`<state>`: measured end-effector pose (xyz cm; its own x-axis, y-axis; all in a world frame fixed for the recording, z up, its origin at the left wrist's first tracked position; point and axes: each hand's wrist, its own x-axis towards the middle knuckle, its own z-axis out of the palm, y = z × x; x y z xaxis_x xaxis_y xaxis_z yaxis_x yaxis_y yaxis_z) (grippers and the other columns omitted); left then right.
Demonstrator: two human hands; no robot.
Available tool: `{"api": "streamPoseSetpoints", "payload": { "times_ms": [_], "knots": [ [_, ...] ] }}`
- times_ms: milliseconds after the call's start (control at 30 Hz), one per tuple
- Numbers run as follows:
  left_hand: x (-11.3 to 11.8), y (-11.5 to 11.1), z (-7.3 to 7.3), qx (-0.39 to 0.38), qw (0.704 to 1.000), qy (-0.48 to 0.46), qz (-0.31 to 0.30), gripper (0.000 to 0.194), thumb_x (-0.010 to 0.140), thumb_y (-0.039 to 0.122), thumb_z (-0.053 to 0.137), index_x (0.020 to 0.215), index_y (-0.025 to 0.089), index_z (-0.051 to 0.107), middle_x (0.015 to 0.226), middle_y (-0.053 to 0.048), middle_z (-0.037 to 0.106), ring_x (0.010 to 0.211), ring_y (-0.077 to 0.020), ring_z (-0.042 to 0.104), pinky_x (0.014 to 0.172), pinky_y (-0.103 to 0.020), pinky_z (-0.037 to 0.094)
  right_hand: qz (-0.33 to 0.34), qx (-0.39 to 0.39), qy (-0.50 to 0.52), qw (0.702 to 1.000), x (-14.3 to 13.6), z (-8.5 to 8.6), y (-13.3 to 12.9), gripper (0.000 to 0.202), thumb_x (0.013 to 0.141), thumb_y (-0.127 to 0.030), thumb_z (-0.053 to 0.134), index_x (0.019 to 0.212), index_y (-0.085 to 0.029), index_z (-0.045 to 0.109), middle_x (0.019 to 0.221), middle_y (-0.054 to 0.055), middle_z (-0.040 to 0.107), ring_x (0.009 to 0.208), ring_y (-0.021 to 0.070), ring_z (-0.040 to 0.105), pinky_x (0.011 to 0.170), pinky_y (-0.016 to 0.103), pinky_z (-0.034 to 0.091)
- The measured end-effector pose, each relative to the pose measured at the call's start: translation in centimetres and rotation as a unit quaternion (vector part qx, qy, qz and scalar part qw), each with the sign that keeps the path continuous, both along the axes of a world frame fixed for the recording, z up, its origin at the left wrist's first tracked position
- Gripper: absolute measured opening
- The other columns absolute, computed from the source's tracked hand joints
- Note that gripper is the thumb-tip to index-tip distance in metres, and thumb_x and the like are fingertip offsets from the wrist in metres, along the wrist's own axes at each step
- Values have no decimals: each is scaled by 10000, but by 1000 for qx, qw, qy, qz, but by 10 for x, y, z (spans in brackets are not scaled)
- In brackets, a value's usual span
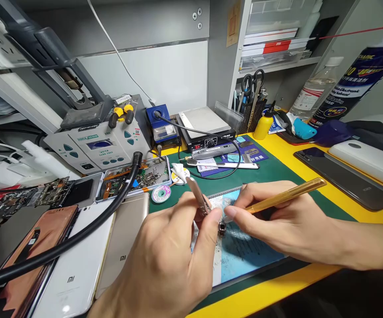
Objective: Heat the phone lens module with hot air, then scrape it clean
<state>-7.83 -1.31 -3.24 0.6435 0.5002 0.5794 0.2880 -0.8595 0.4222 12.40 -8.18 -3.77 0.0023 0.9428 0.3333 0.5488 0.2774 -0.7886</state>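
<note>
My left hand (174, 247) is closed around metal tweezers (198, 194), whose rear end points up and away. Just beyond its thumb lies a small dark component (222, 228) with a square metal part; whether the tweezers grip it is hidden. My right hand (277, 216) holds a gold pen-like tool (286, 195) in a pinch, its tip hidden behind the fingers close to the component. Both hands are over a blue and white pad (251, 254) with dark smudges.
A black hose (88, 234) crosses over several phones at the left. Behind stand a hot-air station (101, 148), a heating plate (204, 121) and a yellow bottle (263, 126). A dark phone (350, 176) lies at the right. A solder spool (161, 194) sits beyond my left hand.
</note>
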Motion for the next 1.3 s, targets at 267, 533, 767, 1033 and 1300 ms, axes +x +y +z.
{"api": "streamPoseSetpoints", "payload": {
  "times_ms": [267, 533, 767, 1033, 1300],
  "knots": [
    [-4, -2, 4, -33, 999, -10, 24, 74, 981, 147, 612, 955, 216, 612, 689, 58, 679, 510, -88, 610, 508, -209, 479, -9, -18, 44, 999, 0, -2, 1, 304, 943, -268, 664, 656, -175, 620, 532, -25, 538, 473, 97, 410, 429, 239, 336],
    [-4, -20, 3, -87, 990, -43, 102, 128, 978, 253, 592, 870, 250, 661, 634, 35, 641, 543, -135, 613, 534, -262, 512, -20, -65, 104, 992, 2, -4, 0, 290, 882, -281, 750, 653, -189, 598, 512, -56, 491, 458, 84, 366, 404, 219, 290],
    [-4, -23, -2, -85, 989, 9, 122, 143, 967, 321, 598, 863, 256, 672, 586, 25, 576, 497, -146, 525, 455, -266, 456, -23, -99, 131, 986, 2, -4, 2, 290, 873, -284, 763, 667, -198, 578, 492, -67, 492, 430, 80, 386, 381, 203, 304],
    [-4, -5, 7, -29, 1000, 1, -10, 112, 942, 123, 577, 883, 193, 641, 633, 19, 633, 489, -112, 570, 443, -233, 428, -37, -183, 211, 960, 2, -3, 4, 328, 886, -388, 767, 718, -216, 544, 455, -79, 520, 375, 98, 480, 355, 175, 374],
    [1, -7, 10, -37, 999, 2, -33, 160, 951, 159, 572, 807, 169, 641, 562, 42, 552, 439, -95, 487, 433, -242, 383, -11, -198, 260, 945, 4, 1, 7, 346, 858, -435, 796, 739, -205, 568, 478, -70, 566, 368, 103, 503, 336, 178, 397]
  ]
}}
